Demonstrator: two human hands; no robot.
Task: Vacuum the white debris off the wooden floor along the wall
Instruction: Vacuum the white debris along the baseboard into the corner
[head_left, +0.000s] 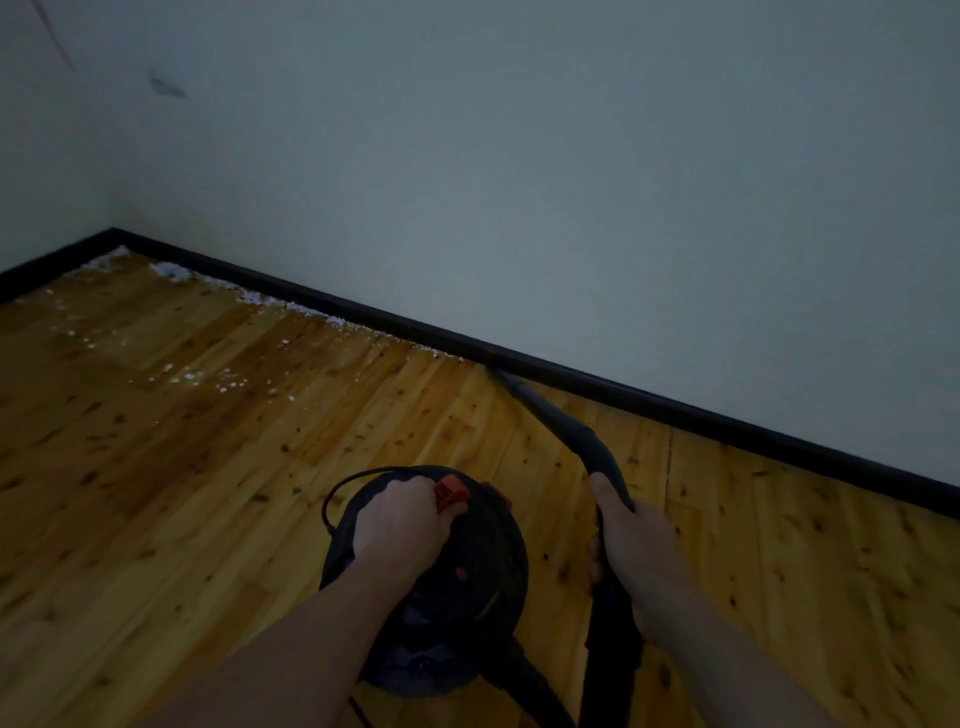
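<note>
Mid-sweep: the left hand (400, 525) grips the vacuum canister (441, 571) top, the right hand (628, 540) clasps the wand (545, 415), whose tip meets the baseboard (675, 410); next, I judge, push toward ten o'clock into the white debris (270, 301).

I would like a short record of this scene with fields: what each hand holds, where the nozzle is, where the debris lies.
left hand: grips the top handle of the vacuum canister
right hand: grips the black hose wand
nozzle tip: at the black baseboard, on the wooden floor
white debris: along the baseboard left of the nozzle, toward the corner; scattered specks on open floor
</note>
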